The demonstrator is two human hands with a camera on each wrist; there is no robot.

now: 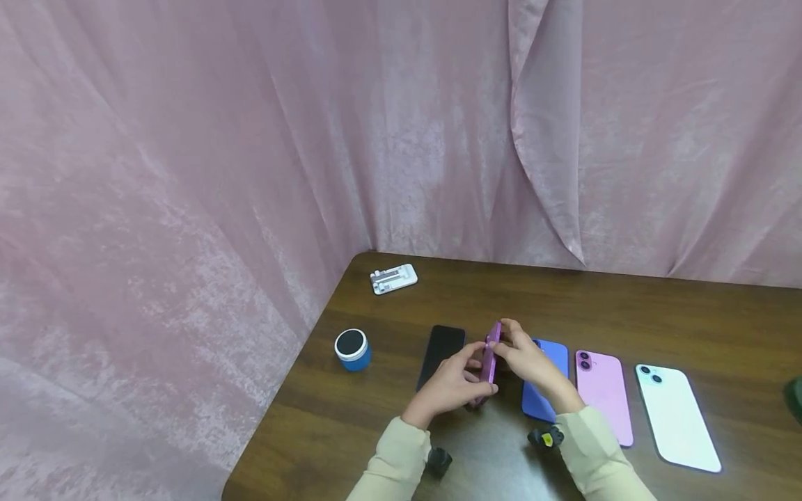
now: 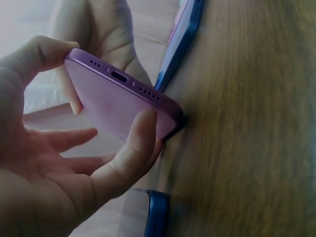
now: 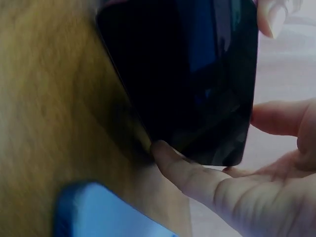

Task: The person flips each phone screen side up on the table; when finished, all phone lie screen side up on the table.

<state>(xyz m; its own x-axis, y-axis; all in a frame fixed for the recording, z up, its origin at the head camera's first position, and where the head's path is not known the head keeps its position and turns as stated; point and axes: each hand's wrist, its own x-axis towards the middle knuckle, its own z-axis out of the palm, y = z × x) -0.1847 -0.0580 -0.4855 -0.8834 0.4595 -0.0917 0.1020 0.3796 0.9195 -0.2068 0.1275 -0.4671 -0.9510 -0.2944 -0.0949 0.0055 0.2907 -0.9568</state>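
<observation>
Both hands hold a purple smartphone (image 1: 491,358) tilted up on its long side, just over the table. My left hand (image 1: 447,384) grips the end with the charging port, its fingers on the edges and pink back, as the left wrist view shows. At the other end my right hand (image 1: 529,360) pinches the edges. The right wrist view has the phone's dark screen (image 3: 173,84) facing it. To the left lies a dark phone (image 1: 440,348), partly behind my left hand. A blue phone (image 1: 553,358) lies face down below my right wrist and is partly covered.
Further right lie a pink phone (image 1: 604,396) and a white phone (image 1: 679,417), both camera side up. A blue jar with a white-rimmed dark lid (image 1: 351,342) stands at the left. A small white device (image 1: 393,278) lies near the back left corner. Pink curtains (image 1: 401,139) hang behind the table.
</observation>
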